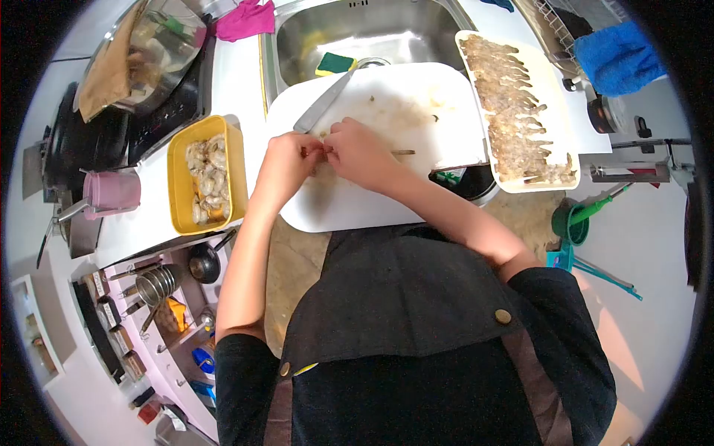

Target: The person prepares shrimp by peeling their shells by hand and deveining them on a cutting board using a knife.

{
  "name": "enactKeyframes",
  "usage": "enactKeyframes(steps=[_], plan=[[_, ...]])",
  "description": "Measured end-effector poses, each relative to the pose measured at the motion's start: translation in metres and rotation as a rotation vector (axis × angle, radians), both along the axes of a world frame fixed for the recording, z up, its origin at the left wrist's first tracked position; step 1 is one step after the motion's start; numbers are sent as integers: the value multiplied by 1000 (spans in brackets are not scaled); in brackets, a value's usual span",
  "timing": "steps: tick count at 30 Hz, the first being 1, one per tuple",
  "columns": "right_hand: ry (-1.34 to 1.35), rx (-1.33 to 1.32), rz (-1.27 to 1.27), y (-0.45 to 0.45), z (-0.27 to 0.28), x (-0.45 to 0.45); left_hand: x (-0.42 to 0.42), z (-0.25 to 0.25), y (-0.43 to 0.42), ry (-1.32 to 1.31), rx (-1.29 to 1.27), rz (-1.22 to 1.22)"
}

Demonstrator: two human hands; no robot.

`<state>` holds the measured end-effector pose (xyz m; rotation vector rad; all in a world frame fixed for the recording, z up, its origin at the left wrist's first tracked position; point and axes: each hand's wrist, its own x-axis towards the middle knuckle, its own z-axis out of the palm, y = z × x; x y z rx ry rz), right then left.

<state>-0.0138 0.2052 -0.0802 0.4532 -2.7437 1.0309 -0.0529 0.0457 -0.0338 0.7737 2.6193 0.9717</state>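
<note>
Over the white cutting board (pixel 446 104), my left hand (pixel 290 157) and my right hand (pixel 361 154) meet, fingertips pinched together. Between them is what looks like a shrimp, mostly hidden by the fingers. A knife (pixel 325 102) lies on the board just beyond my hands, its blade angled toward the sink. A thin brownish stick-like piece (pixel 403 152) rests by my right hand. Peeled shrimp (pixel 210 178) sit in a yellow container (pixel 236 160) to the left. Unpeeled shrimp (pixel 509 111) are lined up in a cream tray (pixel 559 119) to the right.
Behind the board is a steel sink (pixel 416 33) with a green and yellow sponge (pixel 336 64). A pink cloth (pixel 245 20) lies at its left, near a stove (pixel 175 111). A pink cup (pixel 111 193) stands at far left. A blue towel (pixel 617 58) hangs at right.
</note>
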Motion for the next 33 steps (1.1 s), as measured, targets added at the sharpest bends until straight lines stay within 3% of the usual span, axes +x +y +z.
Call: enactKeyframes(steps=[3, 9, 12, 18, 25, 31, 33], plan=[[-42, 100, 10, -7, 3, 0, 0, -16, -2, 117, -102, -22], [52, -89, -11, -4, -9, 2, 19, -25, 2, 167, -62, 136], [151, -121, -136, 27, -14, 12, 15, -20, -4, 158, -25, 96], [54, -310, -384, 83, 9, 35, 14, -7, -3, 93, -132, 62], [31, -296, -397, 89, 6, 46, 14, -3, -17, 84, -255, -27], [77, -294, -326, 80, 5, 42, 19, 1, -8, 105, 22, 46], [140, -274, -280, 71, 4, 37, 18, -2, -8, 90, -73, 36]])
